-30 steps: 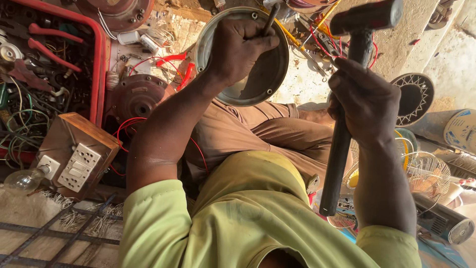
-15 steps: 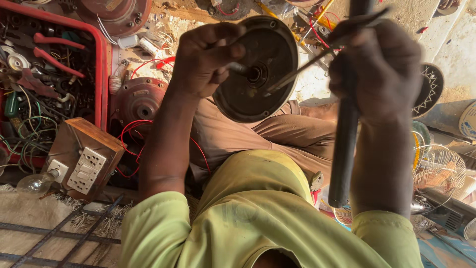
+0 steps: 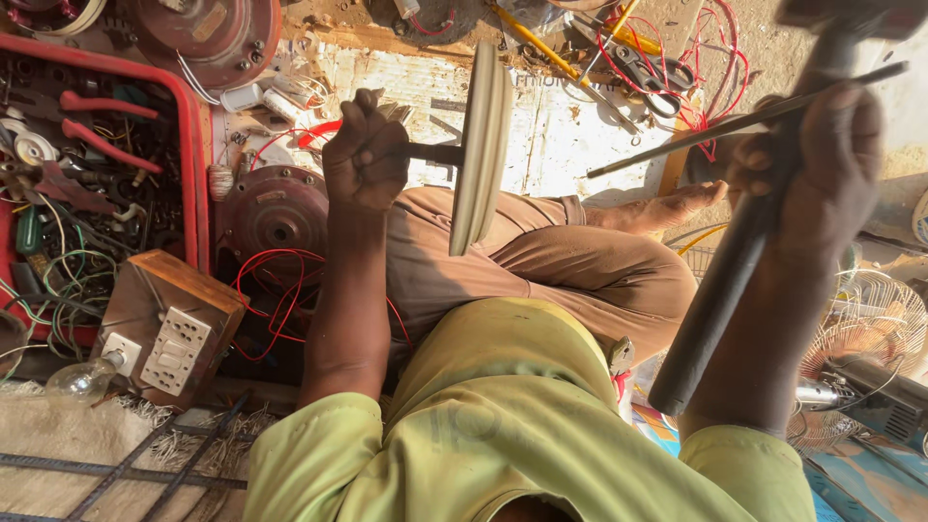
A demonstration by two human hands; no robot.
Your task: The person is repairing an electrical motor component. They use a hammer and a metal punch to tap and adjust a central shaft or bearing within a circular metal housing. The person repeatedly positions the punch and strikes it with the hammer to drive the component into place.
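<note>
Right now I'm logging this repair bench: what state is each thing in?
Left hand: closed around the short shaft of the round metal cover, held up edge-on.
Right hand: gripping the hammer and a thin rod.
Bulb: unlit.
Scissors: lying closed.
Red crate: full of tools and wires.

You are sitting on the floor of a small repair workshop for electric fans — the clutter around you says so. To one side stands a red plastic crate [image 3: 193, 145] heaped with pliers, loose wires and small metal parts. Beside it lie brown fan motor housings [image 3: 275, 217] trailing red wires [image 3: 275, 295], and a wooden switch board [image 3: 169, 329] with white sockets and a bare bulb [image 3: 72, 379]. Scissors [image 3: 643, 72] and more red wire litter the worn sheet ahead, and a wire fan guard [image 3: 870, 329] rests at the other side — all dusty, oily, well used.
</note>
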